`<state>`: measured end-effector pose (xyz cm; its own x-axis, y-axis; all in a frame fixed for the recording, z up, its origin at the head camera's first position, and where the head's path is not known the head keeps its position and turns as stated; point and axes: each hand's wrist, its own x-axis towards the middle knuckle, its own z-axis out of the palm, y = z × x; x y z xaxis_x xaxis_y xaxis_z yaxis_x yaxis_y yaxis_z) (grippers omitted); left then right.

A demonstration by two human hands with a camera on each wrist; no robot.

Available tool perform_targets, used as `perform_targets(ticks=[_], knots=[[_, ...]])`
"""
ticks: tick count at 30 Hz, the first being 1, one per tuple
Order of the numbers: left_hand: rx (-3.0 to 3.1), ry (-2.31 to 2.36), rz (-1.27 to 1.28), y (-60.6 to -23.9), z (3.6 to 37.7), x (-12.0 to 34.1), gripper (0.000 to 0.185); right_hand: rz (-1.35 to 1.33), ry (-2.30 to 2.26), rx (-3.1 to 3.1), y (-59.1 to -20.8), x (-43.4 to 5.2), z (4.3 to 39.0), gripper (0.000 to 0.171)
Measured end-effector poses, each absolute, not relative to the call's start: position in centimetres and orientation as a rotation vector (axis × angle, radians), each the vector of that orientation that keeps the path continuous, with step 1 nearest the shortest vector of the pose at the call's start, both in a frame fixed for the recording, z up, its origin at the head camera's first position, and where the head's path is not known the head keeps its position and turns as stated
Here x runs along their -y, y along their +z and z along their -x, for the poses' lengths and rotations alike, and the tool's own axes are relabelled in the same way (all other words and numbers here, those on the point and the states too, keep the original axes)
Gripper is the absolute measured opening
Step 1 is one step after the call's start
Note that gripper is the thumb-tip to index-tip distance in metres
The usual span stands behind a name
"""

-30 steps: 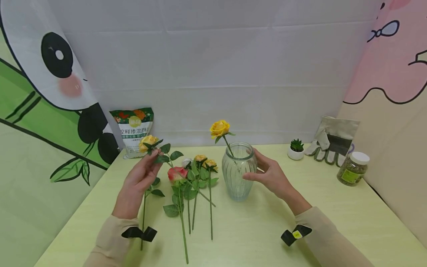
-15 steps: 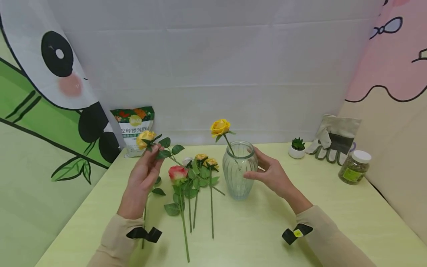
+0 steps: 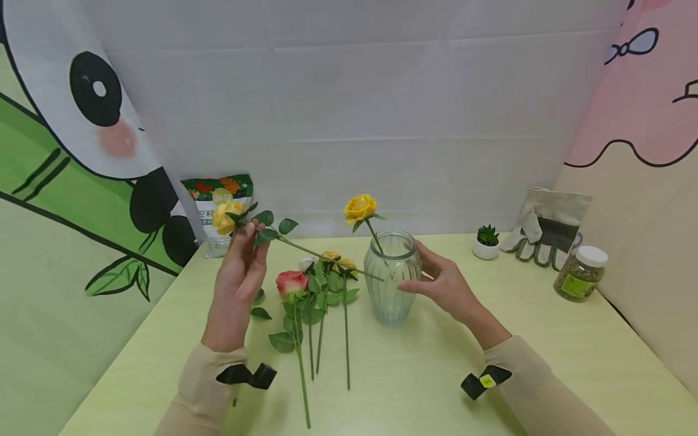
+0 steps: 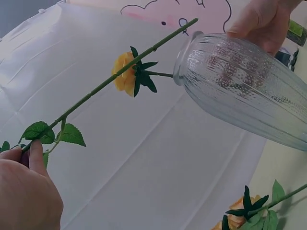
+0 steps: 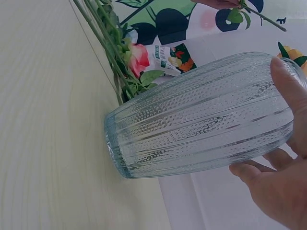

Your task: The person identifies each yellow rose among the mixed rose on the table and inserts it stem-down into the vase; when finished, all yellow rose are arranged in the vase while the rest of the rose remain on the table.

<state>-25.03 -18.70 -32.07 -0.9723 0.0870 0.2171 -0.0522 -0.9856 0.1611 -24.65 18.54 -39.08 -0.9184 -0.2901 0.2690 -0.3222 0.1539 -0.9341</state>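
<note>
My left hand [image 3: 235, 281] pinches a yellow rose [image 3: 225, 218] just below its bloom, held above the table. Its green stem [image 4: 91, 93] slants toward the vase, and in the head view the tip overlaps the glass. With fingers and thumb around the upper side, my right hand [image 3: 444, 287] holds the ribbed clear glass vase [image 3: 388, 303], which stands upright on the table. A second yellow rose [image 3: 360, 209] leans out of the vase mouth to the left. Between the hands lie a pink-red rose [image 3: 291, 283], orange-yellow roses [image 3: 345, 266] and a white flower [image 3: 306, 263].
A fertilizer bag [image 3: 214, 230] stands at the back left. At the back right are a small potted succulent [image 3: 485, 242], a pair of work gloves [image 3: 553, 227] and a jar with a white lid [image 3: 580, 275]. A white cloth [image 3: 349, 139] hangs behind the table.
My left hand has risen slightly, and the held rose's stem has swung up and right, its end going from over the lying flowers to the vase. The right hand keeps its hold on the vase.
</note>
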Motion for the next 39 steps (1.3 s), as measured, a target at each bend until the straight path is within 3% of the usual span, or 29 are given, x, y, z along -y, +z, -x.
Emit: perform_targets(ticks=[22,39], knots=[[-0.228,3.144,-0.293,-30.7,25.9,16.2,0.009,-0.639,1.955,2.349,-39.0,-18.5,24.5,0.091],[-0.563,3.238,-0.247,-29.4,26.5,14.1,0.011,-0.635,1.928,2.354,-39.0,-18.5,24.5,0.09]])
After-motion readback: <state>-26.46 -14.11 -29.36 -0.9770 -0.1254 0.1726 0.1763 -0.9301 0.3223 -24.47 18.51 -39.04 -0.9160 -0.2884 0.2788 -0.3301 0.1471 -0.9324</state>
